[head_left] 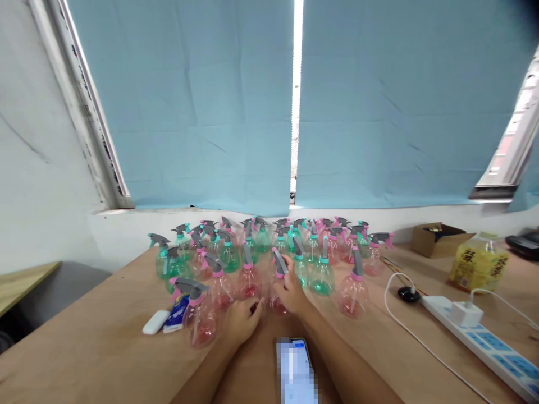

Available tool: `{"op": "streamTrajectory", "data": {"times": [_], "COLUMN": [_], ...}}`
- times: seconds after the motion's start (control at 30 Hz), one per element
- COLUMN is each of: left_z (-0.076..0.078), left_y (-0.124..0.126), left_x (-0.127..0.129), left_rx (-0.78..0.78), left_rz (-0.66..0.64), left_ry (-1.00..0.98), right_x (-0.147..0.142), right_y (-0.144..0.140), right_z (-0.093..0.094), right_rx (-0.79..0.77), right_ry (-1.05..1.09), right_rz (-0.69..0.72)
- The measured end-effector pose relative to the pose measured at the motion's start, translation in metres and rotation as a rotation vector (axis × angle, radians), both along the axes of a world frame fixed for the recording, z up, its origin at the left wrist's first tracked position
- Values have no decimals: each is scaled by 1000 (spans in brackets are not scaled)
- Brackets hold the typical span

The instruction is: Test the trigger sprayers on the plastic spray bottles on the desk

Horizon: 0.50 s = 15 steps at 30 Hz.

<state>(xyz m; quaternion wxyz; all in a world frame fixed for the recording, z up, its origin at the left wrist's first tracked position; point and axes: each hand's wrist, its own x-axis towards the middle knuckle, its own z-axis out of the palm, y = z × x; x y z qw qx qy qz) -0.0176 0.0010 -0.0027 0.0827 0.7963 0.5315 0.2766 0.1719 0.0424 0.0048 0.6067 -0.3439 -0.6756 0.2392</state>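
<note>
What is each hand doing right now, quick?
Left hand: resting on the table, fingers curled, holding nothing visible.
Right hand: closed around a pink spray bottle.

1. We see soft daylight glowing through the blue blinds (pixel 210 101), brightest at the gap (pixel 297 84) between them.
2. We find the window frames bowed at the edges, and shadows on the desk (pixel 105 348) faint.

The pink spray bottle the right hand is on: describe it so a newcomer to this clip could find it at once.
On the wooden table below the blue blinds stands a crowd of pink and green spray bottles. In the front row, just beyond the phone, the right hand wraps the pink spray bottle. It alone is gripped; the left hand rests on the table beside it.
</note>
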Motion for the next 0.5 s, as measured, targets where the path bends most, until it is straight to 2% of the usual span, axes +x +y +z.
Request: {"op": "streamTrajectory", "data": {"times": [0.1,0.27,0.5], "left_z": [1,3,4], "left_y": [-1,-2,-3], "left_x": [0,2,3], "left_rx": [-3,0,0], "left_rz": [-3,-16,-43], "left_ry": [3,15,26], "right_x": [0,-7,-12], "right_y": [1,10,17], "right_z": [-8,-20,-32], "right_rx": [83,151,142], "right_ry": [-101,-180,-186], "right_rz": [-36,-186,-229]}}
